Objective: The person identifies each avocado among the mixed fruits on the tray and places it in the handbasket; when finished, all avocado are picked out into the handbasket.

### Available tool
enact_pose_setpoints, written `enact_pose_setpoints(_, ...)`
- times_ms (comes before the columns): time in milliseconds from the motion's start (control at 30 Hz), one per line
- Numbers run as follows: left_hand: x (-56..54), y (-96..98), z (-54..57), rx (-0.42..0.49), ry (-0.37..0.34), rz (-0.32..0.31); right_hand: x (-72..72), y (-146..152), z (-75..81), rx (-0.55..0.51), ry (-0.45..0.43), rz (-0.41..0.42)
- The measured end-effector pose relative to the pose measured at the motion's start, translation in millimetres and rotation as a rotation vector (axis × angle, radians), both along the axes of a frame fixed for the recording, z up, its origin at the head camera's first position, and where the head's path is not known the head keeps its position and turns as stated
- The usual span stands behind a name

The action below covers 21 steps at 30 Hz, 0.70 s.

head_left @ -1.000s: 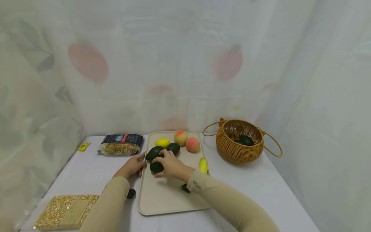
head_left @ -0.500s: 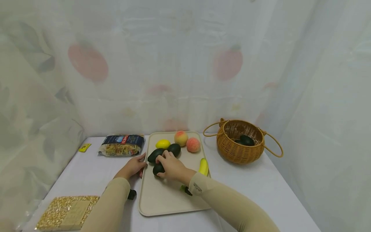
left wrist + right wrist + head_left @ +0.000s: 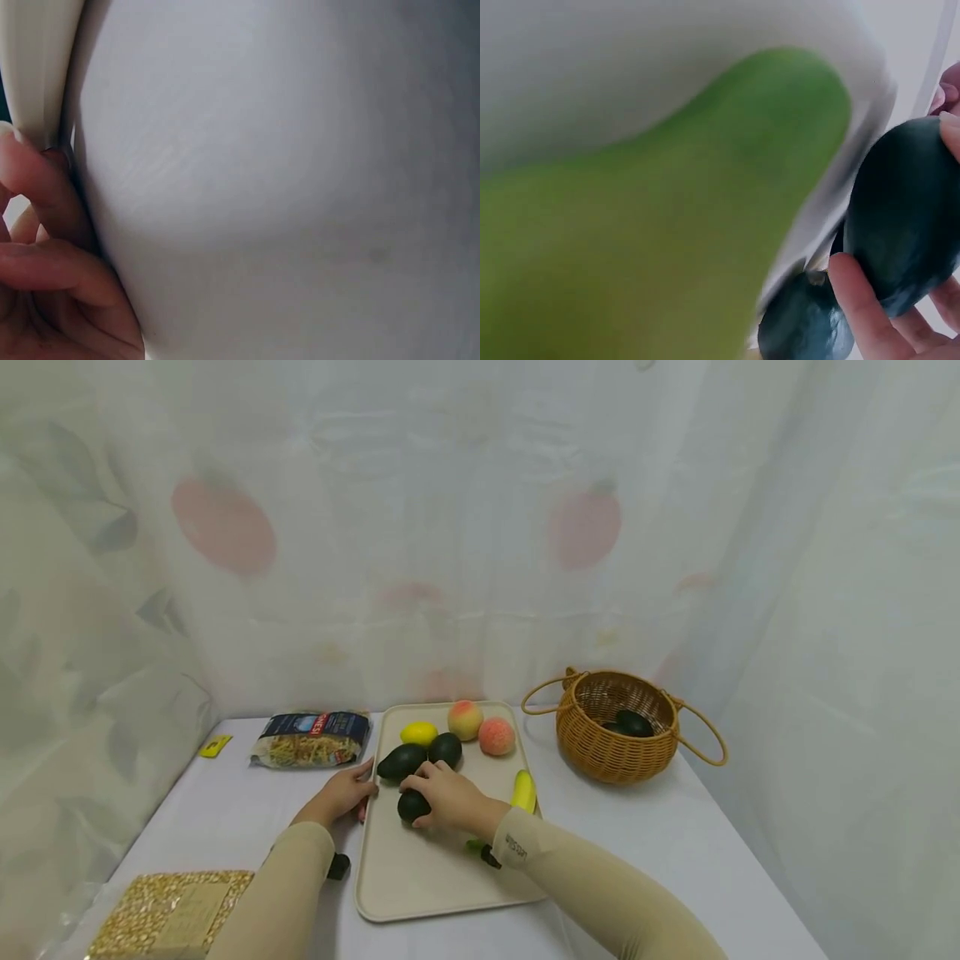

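My right hand [image 3: 452, 797] holds a dark green avocado [image 3: 411, 807] just over the beige tray [image 3: 420, 877]; whether it touches the tray cannot be told. In the right wrist view, fingers and thumb curl round this avocado [image 3: 904, 214]. Behind it lie a longer avocado [image 3: 401, 762] and another avocado [image 3: 446, 749]. My left hand [image 3: 343, 794] grips the tray's left edge, its fingers curled against the rim in the left wrist view. A yellow banana [image 3: 524, 791] lies by the right rim, partly behind my forearm. A blurred yellow-green shape [image 3: 667, 225] fills much of the right wrist view.
A lemon [image 3: 418, 733] and two peaches [image 3: 497, 737] sit at the tray's far end. Right of it stands a wicker basket [image 3: 618, 752] with dark green fruit inside. On the left lie a pasta bag [image 3: 311, 742], a corn kernel bag [image 3: 168, 910] and a small yellow packet [image 3: 215, 746].
My right hand has drawn the avocado toward me and slightly right, away from the longer avocado behind it. My left hand stays at the tray's edge.
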<state>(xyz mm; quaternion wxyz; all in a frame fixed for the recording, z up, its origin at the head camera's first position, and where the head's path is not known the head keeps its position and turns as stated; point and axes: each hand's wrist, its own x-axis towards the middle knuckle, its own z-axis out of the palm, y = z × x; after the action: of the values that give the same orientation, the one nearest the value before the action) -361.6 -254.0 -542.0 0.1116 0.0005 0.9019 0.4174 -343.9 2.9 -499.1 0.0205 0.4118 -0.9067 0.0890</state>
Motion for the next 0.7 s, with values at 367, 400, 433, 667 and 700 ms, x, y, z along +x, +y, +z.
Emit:
enact_pose_setpoints(367,5.0,-0.7,0.8,0.017,0.033,-0.014,-11.9,20.8,46.6,-0.138,0.009,-0.102)
enact_pose_setpoints(400,5.6,-1.0,1.4,0.016,0.028,-0.011,-14.7,24.4,53.9,-0.167,0.004,-0.118)
enact_pose_setpoints(433,5.8,-1.5,2.1,0.016,0.028,-0.016,-18.1,28.7,60.9,-0.192,0.004,-0.14)
enact_pose_setpoints(667,3.0,0.4,1.9,0.014,0.015,-0.013,-48.2,75.0,102.7,-0.352,-0.003,-0.284)
enact_pose_setpoints(700,2.5,0.8,1.8,0.014,0.016,-0.016,-52.3,82.8,107.2,-0.371,-0.014,-0.309)
